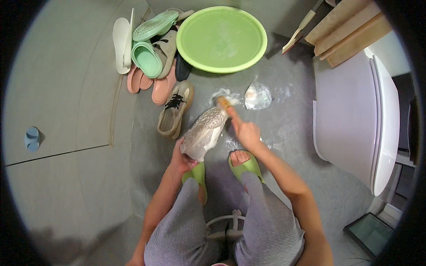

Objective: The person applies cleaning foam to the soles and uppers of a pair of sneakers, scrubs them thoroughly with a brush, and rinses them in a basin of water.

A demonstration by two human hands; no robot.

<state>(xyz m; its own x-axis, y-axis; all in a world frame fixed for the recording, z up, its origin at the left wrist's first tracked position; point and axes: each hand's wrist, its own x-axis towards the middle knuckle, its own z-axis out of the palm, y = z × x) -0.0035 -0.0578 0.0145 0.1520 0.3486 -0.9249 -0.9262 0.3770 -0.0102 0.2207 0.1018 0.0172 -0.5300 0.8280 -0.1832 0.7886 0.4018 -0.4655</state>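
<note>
My left hand (pixel 182 158) grips the heel end of a light, wet-looking sneaker (pixel 207 129), tilted with its toe pointing up and right. White foam speckles its upper. My right hand (pixel 246 133) holds a wooden-backed brush (pixel 224 103), blurred, at the sneaker's toe; its bristles cannot be made out. White foam (pixel 226 94) lies on the floor around the toe. Left of the held sneaker stands a beige sneaker with black laces (pixel 175 108). A clear plastic bag with white contents (pixel 258 96) lies right of the brush.
A green basin (pixel 221 68) stands at the back. Clogs, slippers (pixel 146 60) and white insoles (pixel 122 45) are piled to its left. A long-handled tool (pixel 296 36) leans at the back right, near a white tub (pixel 349 109). My feet in green slippers (pixel 239 169) are close below.
</note>
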